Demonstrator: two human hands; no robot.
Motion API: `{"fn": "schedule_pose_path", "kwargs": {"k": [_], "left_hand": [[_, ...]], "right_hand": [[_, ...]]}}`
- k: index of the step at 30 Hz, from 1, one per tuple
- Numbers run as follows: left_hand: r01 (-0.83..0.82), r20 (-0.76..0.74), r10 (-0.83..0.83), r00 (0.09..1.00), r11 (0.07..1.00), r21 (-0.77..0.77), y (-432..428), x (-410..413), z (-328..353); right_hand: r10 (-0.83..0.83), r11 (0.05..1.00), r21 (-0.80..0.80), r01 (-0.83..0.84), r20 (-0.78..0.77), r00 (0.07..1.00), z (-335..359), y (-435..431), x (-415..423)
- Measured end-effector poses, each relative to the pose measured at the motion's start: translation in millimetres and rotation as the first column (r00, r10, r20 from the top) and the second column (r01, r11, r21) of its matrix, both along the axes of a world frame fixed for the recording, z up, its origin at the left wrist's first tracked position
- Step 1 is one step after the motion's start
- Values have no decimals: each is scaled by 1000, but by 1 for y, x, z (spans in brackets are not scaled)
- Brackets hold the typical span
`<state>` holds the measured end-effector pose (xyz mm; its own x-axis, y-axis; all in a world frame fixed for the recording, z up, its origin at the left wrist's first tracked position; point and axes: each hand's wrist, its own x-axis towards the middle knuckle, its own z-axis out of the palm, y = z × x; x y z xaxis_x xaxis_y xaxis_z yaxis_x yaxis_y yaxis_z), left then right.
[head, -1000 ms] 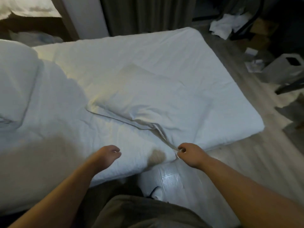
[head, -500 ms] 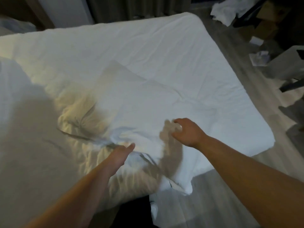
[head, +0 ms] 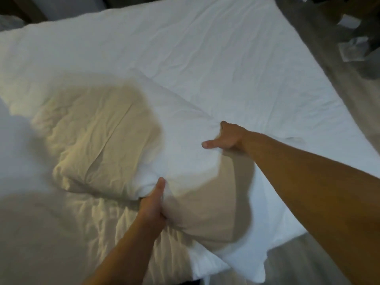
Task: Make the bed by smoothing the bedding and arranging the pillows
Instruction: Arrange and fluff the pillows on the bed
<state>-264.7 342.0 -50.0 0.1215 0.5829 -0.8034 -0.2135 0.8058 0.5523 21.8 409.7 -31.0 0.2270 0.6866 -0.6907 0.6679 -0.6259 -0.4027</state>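
fingers of the left hand (head: pixel 153 206) are clamped on the near edge of the white pillow (head: pixel 185 153) at lower centre of the frame: the thumb lies on top of the fabric, pointing up the frame, and the other fingers are tucked out of sight underneath. fingers of the right hand (head: pixel 228 137) are closed on the pillow's far right edge at centre right, the thumb stretched leftward over the top while the rest curl into bunched fabric behind it. the pillow sits between the two hands, on the bed (head: pixel 205 48), its bulk spreading from centre toward the lower right; its lower right corner (head: pixel 253 268) hangs past the bed's near edge over the floor (head: pixel 292 262). part of its left half is in a warm yellowish light and a rounded shadow, and the arms cast shadows across its lower part.

the white sheet (head: pixel 226 64) covers the mattress with light creases. the bed's right edge runs diagonally from the upper right of the frame down toward the right border, with grey floor beyond it. scattered pale items (head: pixel 351 48) lie on the floor at upper right, too blurred to identify. the upper half of the bed, above the pillow, is open sheet. at the left of the frame more white bedding (head: pixel 18 145) lies heaped, and rumpled cloth fills the lower left.
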Motion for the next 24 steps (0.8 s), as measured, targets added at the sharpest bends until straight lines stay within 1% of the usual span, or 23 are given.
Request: {"fn": "schedule_pose_path", "kwargs": {"k": [2, 4, 7, 8, 10, 13, 16, 18, 21, 22, 24], "left_hand": [[17, -57, -15, 998, 999, 34, -2, -9, 8], [9, -96, 0, 995, 996, 90, -1, -15, 19], [6, -123, 14, 992, 987, 160, 5, -15, 47], [49, -157, -19, 987, 981, 187, 7, -10, 62], [134, -208, -87, 974, 966, 223, 11, -4, 78], [309, -201, -267, 943, 925, 221, 12, 16, 115], [451, -103, -440, 892, 850, 272, -4, 43, 147], [521, -82, -526, 846, 785, 336, -24, 63, 164], [595, -81, -616, 783, 705, 386, -64, 85, 186], [622, -76, -652, 754, 673, 400, -80, 90, 193], [673, -74, -718, 692, 604, 426, -113, 97, 204]], "right_hand": [[-3, 998, 65, 5, -25, 1000, 12, -4, -5], [-68, 991, 114, 71, -31, 997, 31, -15, -10], [-232, 958, 166, 234, -35, 972, 61, -50, -12], [-316, 931, 177, 319, -44, 948, 77, -71, -11], [-430, 880, 193, 433, -60, 901, 92, -103, -8], [-608, 750, 265, 606, -82, 789, 132, -162, -4], [-733, 620, 340, 707, -73, 677, 170, -225, -5], [-799, 534, 391, 750, -58, 599, 191, -269, -7], [-876, 419, 450, 789, -29, 481, 215, -339, -19], [-897, 375, 465, 802, -37, 441, 221, -364, -25], [-927, 251, 497, 831, -122, 353, 231, -414, -41]]}}
